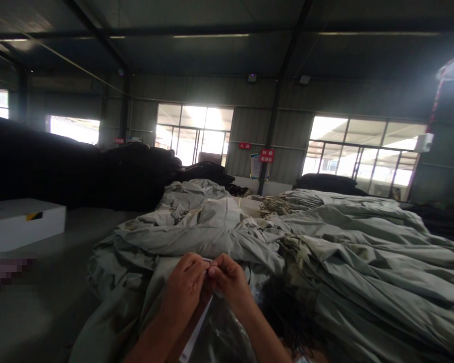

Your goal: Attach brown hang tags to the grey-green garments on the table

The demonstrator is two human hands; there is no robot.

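Observation:
My left hand (183, 290) and my right hand (229, 282) meet fingertip to fingertip low in the middle of the view. Both pinch the top edge of a clear plastic bag (221, 333) that hangs below them, with a white strip (196, 330) along its left side. Right behind my hands lies a big heap of grey-green garments (325, 247). A dark bundle (287, 312) sits just right of my right forearm.
Piles of black fabric (128, 171) fill the left and back. A white box (20, 222) stands at the left on the grey floor (41, 302). Bright windows (196, 136) and red signs (267, 155) line the far wall.

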